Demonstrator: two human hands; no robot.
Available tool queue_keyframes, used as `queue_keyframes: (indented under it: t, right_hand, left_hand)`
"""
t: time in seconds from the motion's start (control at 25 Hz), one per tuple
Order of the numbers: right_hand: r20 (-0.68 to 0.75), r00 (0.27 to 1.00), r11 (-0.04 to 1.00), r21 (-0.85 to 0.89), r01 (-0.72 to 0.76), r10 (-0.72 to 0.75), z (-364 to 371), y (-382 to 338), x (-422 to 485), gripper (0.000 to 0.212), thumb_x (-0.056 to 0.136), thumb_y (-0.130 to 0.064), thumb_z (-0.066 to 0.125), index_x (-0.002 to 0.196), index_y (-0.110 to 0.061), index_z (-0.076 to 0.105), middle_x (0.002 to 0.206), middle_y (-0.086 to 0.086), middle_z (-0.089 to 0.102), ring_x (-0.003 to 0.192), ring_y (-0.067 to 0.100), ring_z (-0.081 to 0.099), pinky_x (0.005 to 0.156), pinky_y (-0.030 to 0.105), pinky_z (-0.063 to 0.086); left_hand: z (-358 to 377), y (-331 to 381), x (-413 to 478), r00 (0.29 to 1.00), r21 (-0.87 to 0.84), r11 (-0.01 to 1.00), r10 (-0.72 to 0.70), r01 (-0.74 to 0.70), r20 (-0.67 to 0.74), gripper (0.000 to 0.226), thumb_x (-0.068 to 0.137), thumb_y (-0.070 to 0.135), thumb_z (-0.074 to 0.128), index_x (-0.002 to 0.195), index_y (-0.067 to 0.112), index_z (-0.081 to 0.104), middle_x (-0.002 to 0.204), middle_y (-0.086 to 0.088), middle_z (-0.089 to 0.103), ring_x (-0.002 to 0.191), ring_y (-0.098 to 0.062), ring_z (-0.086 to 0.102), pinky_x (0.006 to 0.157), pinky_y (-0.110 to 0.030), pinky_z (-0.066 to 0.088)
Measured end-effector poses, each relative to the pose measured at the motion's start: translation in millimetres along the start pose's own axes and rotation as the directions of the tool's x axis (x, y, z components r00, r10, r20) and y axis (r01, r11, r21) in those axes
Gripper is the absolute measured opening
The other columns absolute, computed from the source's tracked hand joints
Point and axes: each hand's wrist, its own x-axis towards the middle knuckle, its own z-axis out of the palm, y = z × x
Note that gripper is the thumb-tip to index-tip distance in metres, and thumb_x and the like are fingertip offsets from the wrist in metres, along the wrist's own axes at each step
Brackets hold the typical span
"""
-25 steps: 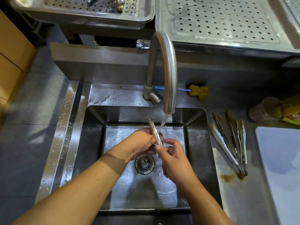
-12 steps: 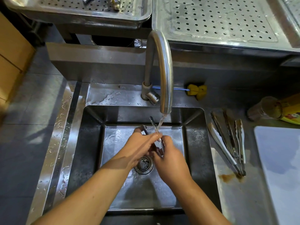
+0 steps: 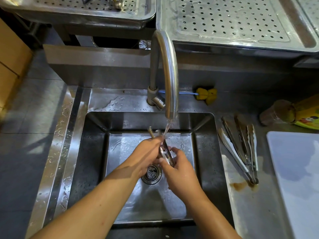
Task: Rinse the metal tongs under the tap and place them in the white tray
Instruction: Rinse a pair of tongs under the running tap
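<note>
Both hands are holding the metal tongs (image 3: 165,153) under the mouth of the tap (image 3: 170,69), probably so that the running water (image 3: 167,126) is falling straight on the metal. The left hand (image 3: 146,152) is gripping the upper part, nearer the tap, and the right hand (image 3: 179,168) is curling round the lower end, so the tongs are lying between them. The white tray (image 3: 296,178) is waiting far to the right of the tap.

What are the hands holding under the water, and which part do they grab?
One pair of metal tongs. The left hand wraps around the two arms just below the tips; the right hand pinches the lower end.
</note>
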Motion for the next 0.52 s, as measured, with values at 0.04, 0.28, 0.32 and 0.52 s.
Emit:
queue_keyframes:
  t: [0.04,0.28,0.32,0.52]
  right_hand:
    - [0.001,0.999,0.999,0.019,-0.033,0.033,-1.0,0.6,1.8,0.031,0.093,-0.04,0.071,0.12,-0.041,0.055,0.096,-0.014,0.069,0.084,-0.008,0.065,0.072,0.021,0.052]
    - [-0.039,0.993,0.983,0.151,-0.109,0.116,2.0,-0.2,16.5,0.012,0.1,-0.034,0.061,0.112,-0.029,0.061,0.091,-0.005,0.07,0.074,0.005,0.067,0.066,0.022,0.049]
    - [-0.036,0.992,0.982,0.154,-0.112,0.119,4.3,-2.2,19.1,0.009,0.101,-0.032,0.059,0.107,-0.027,0.063,0.089,-0.003,0.071,0.077,0.012,0.067,0.068,0.03,0.052]
    - [0.042,0.999,0.998,0.064,-0.025,0.023,9.1,-29.0,45.9,0.037,0.101,-0.042,0.056,0.073,-0.021,0.067,0.054,-0.009,0.063,0.055,0.007,0.059,0.06,0.03,0.044]
  left_hand:
    - [0.1,-0.5,0.6,0.999,-0.001,1.0,-0.007,0.007,-0.048,0.028,0.101,0.038,0.063,0.106,0.013,0.075,0.091,-0.007,0.083,0.074,-0.022,0.078,0.065,-0.034,0.062]
    - [-7.9,-5.1,-4.2,0.994,0.145,0.989,0.005,0.011,-0.106,0.019,0.099,0.025,0.065,0.103,0.007,0.063,0.07,-0.009,0.072,0.057,-0.03,0.067,0.049,-0.032,0.053]
    - [-10.2,-4.3,-4.3,0.993,0.124,0.992,-0.004,0.018,-0.114,0.019,0.102,0.026,0.062,0.104,0.007,0.062,0.064,-0.006,0.068,0.053,-0.027,0.063,0.047,-0.03,0.05]
    - [-26.5,0.7,-3.6,0.999,0.158,0.987,0.029,-0.022,-0.044,0.017,0.106,0.02,0.053,0.104,0.011,0.067,0.058,0.003,0.071,0.048,-0.017,0.069,0.051,-0.029,0.06]
